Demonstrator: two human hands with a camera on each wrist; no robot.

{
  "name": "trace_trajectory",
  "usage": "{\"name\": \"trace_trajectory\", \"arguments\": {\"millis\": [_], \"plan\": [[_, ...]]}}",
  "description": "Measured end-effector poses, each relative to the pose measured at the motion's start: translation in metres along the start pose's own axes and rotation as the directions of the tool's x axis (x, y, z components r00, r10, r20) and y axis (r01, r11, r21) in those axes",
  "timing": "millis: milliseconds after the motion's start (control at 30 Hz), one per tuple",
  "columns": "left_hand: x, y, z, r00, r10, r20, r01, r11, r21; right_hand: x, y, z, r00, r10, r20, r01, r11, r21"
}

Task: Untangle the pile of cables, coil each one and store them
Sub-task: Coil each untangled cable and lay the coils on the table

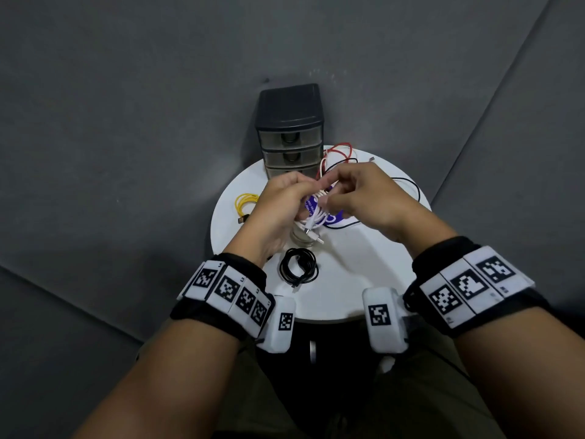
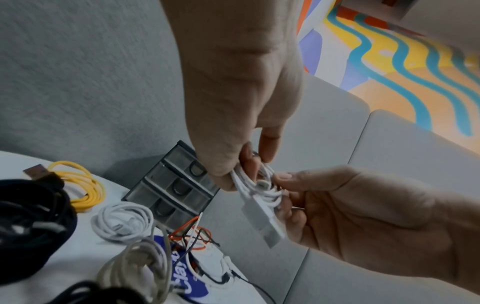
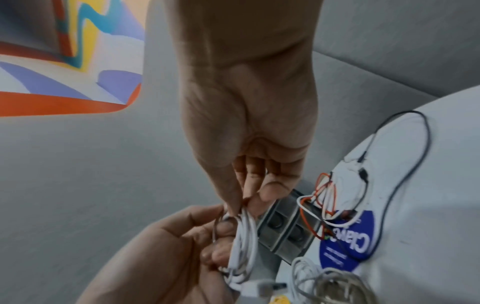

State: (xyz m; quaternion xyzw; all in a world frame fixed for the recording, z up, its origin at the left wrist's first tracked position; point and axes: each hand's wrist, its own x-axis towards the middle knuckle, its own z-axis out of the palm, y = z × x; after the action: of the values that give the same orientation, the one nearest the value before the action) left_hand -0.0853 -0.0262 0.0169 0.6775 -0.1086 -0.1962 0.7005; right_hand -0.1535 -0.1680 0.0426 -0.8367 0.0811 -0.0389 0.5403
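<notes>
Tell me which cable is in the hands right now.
The white cable, bunched in loops between the left hand and the right hand. The yellow and black coils lie on the table.

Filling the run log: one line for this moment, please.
step: coiling white USB cable | left hand: grips coil | right hand: pinches coil | drawers: shut | red-white-black tangle: untouched
</notes>
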Motion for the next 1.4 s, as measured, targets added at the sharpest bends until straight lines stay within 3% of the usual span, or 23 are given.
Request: {"name": "trace_trajectory", "arguments": {"millis": [200,400,533,867,1133,1400], "plan": [[-0.001,-0.018,0.009,0.994,-0.093,0.063,0.093,0.996,0.002,-0.002,0.033,-0.006,0.989,0.126,-0.072,-0.118,0.987,0.111],[0.003,-0.035,0.011,0.987,-0.105,0.12,0.081,0.979,0.185,-0.005,0.061,-0.006,0.964,0.213,-0.158,-0.188,0.969,0.16],[0.004,-0.035,0.011,0.985,-0.096,0.141,0.067,0.978,0.199,-0.003,0.067,-0.002,0.963,0.204,-0.174,-0.177,0.971,0.162],[0.009,-0.029,0.006,0.993,-0.048,0.108,0.02,0.969,0.247,0.006,0.057,-0.002,0.978,0.197,-0.068,-0.191,0.978,0.086],[0.01,-0.037,0.006,0.989,-0.059,0.137,0.009,0.941,0.338,0.005,0.063,-0.001,0.969,0.248,0.01,-0.247,0.959,0.138],[0.01,-0.029,0.002,0.965,-0.152,0.214,0.065,0.928,0.366,0.005,0.064,0.001,0.986,0.167,0.021,-0.166,0.985,-0.037]]}}
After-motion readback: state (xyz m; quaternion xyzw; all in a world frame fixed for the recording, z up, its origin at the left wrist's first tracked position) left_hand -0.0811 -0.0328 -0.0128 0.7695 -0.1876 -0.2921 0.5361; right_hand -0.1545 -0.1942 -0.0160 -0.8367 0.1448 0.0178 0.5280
